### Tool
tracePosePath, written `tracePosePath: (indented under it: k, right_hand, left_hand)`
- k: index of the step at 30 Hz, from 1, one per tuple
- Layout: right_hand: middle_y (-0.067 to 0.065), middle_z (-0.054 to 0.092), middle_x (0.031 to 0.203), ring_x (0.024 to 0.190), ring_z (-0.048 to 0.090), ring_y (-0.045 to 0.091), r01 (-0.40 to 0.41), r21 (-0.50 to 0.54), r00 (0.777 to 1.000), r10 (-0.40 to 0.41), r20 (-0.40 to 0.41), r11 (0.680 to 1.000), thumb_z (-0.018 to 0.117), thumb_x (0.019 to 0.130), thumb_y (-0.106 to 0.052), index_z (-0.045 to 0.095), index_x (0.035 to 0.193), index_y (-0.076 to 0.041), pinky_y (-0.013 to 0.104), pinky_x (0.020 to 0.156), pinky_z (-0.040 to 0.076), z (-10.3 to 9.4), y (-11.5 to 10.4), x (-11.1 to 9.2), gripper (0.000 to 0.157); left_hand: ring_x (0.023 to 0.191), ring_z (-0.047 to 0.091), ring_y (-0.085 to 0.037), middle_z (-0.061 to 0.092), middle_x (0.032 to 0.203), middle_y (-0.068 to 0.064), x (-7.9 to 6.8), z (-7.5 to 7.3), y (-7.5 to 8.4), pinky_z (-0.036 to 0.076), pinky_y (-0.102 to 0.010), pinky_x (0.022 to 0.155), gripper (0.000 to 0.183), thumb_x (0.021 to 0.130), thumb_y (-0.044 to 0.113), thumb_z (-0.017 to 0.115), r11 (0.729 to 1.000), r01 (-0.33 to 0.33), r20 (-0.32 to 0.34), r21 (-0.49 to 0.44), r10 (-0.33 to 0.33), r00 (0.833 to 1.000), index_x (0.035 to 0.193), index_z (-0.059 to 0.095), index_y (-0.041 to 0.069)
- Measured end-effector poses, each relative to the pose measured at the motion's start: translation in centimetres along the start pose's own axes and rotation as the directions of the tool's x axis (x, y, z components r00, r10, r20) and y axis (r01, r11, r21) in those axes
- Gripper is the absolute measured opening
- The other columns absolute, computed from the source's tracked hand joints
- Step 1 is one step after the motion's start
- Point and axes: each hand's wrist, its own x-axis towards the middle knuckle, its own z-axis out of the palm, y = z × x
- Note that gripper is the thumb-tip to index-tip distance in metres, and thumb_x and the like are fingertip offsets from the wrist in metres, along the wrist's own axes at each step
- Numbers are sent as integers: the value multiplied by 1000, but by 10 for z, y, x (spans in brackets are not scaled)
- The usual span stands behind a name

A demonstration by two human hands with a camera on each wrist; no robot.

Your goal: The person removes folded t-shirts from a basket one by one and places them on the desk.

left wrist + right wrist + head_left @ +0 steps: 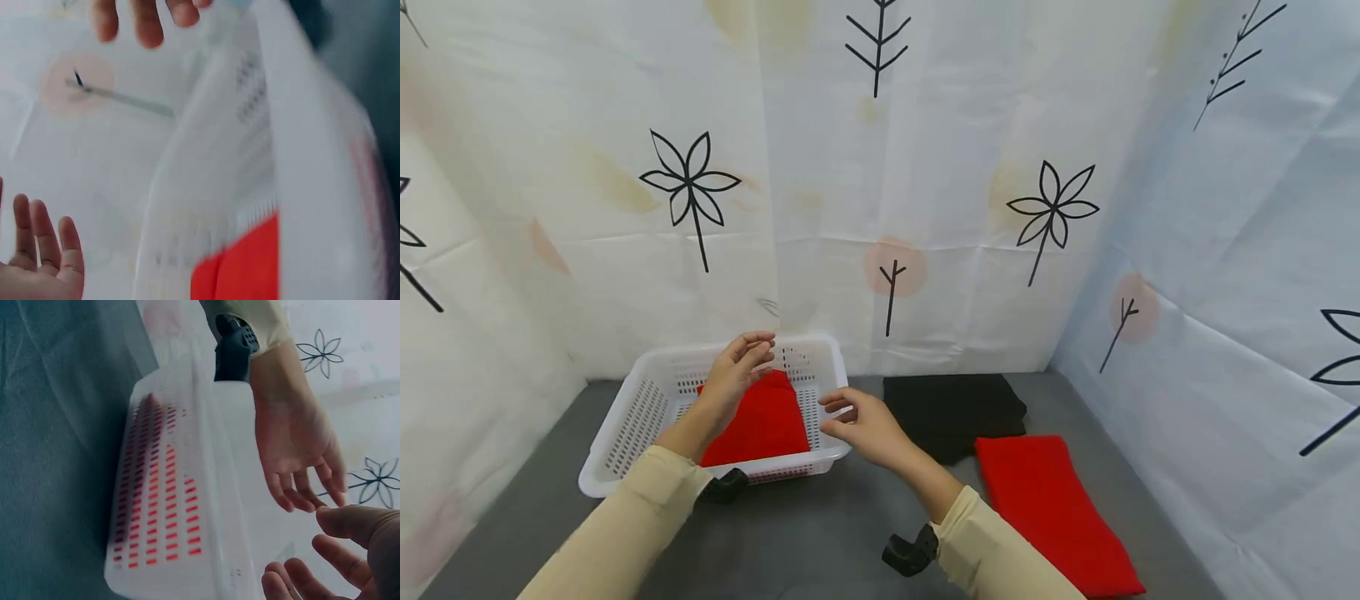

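A white plastic basket [647, 408] with slotted walls stands at the left back of the table, and a folded red cloth [763, 425] lies inside it. Above the basket is my left hand [741, 367], its fingers loosely bent and holding nothing. My right hand [868, 425] hovers by the basket's right rim, fingers relaxed, with nothing in it. In the right wrist view, red shows through the slots of the basket [156, 487], and the left hand [297, 437] hangs over the rim. The left wrist view shows part of the red cloth [244, 262] behind the blurred rim.
Right of the basket a folded black cloth [951, 408] lies on the grey table [775, 542]. A second folded red cloth [1052, 508] lies in front of it, partly behind the right sleeve. White patterned curtains [820, 167] enclose the back and sides.
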Motion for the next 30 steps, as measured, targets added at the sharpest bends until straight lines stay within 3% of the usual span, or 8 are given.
tracePosePath:
  k: [4, 8, 14, 18, 23, 25, 28, 30]
  right_hand:
    - [11, 64, 122, 109, 64, 31, -42, 47, 999, 42, 11, 998, 66, 93, -17, 65, 122, -11, 42, 88, 56, 19, 0, 18, 29]
    - [11, 64, 123, 111, 63, 31, -58, 109, 998, 60, -20, 992, 66, 93, -16, 65, 122, -11, 42, 91, 55, 34, 4, 32, 29]
    - [12, 60, 128, 113, 60, 29, -143, 163, 990, 143, 10, 976, 68, 91, -18, 64, 123, -12, 42, 93, 54, 50, 7, 49, 32]
    - [15, 55, 133, 116, 56, 31, -214, 169, 977, 210, 40, 962, 69, 90, -18, 64, 124, -14, 47, 95, 52, 59, 8, 61, 34]
    - [18, 53, 137, 112, 56, 27, -256, 156, 967, 251, 50, 954, 70, 89, -16, 63, 125, -12, 41, 93, 53, 68, 13, 71, 36]
    - [19, 50, 141, 100, 56, 23, -282, 146, 959, 275, 66, 948, 70, 89, -16, 62, 127, -12, 38, 84, 55, 70, 14, 73, 39]
    - [19, 47, 145, 96, 53, 21, -328, 125, 943, 317, 97, 936, 72, 88, -16, 59, 132, -11, 42, 79, 54, 70, 16, 74, 46]
    - [18, 47, 144, 96, 51, 23, -363, 110, 929, 350, 121, 925, 73, 86, -16, 59, 134, -11, 46, 80, 54, 70, 17, 75, 50]
  left_hand:
    - [126, 48, -25, 45, 142, -11, 11, -24, -8, 36, -48, 114, 52, 102, 45, 48, 996, -25, -46, 83, 29, 999, 139, 47, 9]
    - [134, 42, -38, 41, 146, -21, 15, -44, -15, 33, -54, 114, 56, 104, 44, 44, 981, 5, -61, 194, 7, 998, 143, 42, 4]
    - [136, 34, -45, 35, 150, -27, 18, -72, -29, 30, -61, 111, 59, 104, 45, 40, 931, 92, -35, 354, -85, 996, 147, 38, 3]
    - [138, 29, -49, 29, 152, -31, 20, -91, -40, 27, -65, 111, 62, 104, 45, 40, 887, 146, 22, 438, -173, 985, 149, 34, 3]
    - [141, 20, -52, 22, 155, -32, 21, -106, -53, 28, -72, 106, 62, 104, 40, 44, 864, 262, 76, 429, -323, 943, 151, 28, 4]
    - [141, 16, -53, 18, 156, -32, 21, -109, -57, 29, -75, 102, 63, 104, 38, 45, 855, 314, 91, 412, -382, 920, 152, 24, 4]
    - [141, 14, -54, 12, 157, -33, 21, -112, -64, 31, -77, 99, 63, 103, 33, 47, 843, 378, 102, 383, -445, 890, 154, 21, 6]
    - [140, 16, -54, 10, 156, -34, 23, -114, -69, 33, -76, 98, 64, 103, 29, 49, 840, 401, 98, 365, -463, 881, 154, 19, 6]
